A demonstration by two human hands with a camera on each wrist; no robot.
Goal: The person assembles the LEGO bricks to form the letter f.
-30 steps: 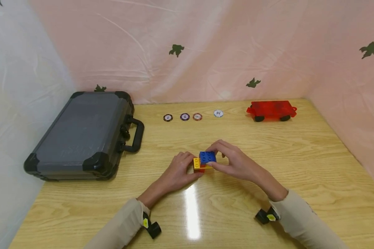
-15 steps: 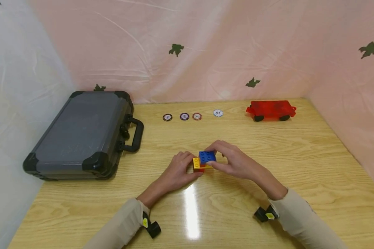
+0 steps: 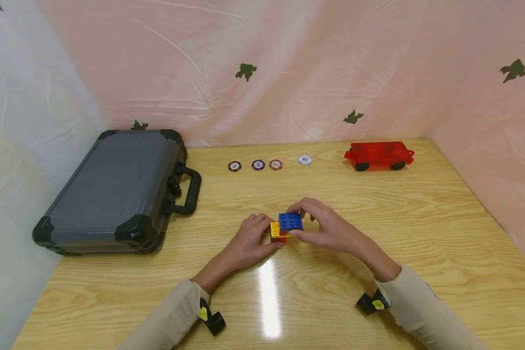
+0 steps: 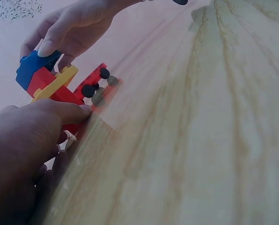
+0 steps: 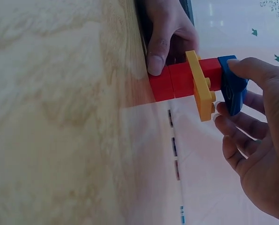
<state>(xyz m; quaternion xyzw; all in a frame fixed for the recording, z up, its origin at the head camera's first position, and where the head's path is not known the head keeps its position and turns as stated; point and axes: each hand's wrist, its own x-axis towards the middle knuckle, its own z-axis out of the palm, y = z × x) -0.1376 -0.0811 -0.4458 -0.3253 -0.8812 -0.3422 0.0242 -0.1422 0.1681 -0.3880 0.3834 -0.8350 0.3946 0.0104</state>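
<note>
A small stack of toy building bricks stands upright on the table between my hands. At its base, red bricks (image 5: 172, 82) carry a wider yellow plate (image 5: 201, 91). Above the plate comes another red brick (image 5: 210, 73), topped by a blue brick (image 3: 290, 221) whose studs face up. My left hand (image 3: 250, 243) grips the red base low down, its thumb on the near side and fingers behind. With thumb and fingers, my right hand (image 3: 328, 226) pinches the blue brick from the right. The blue brick sits right at the red one beneath it and overhangs to one side.
A grey hard case (image 3: 109, 184) with black corners and a handle lies at the left. Several poker chips, including a white one (image 3: 305, 160), lie in a row at the back. A red wheeled toy wagon base (image 3: 378, 153) stands back right, before pink cloth walls (image 3: 288, 73).
</note>
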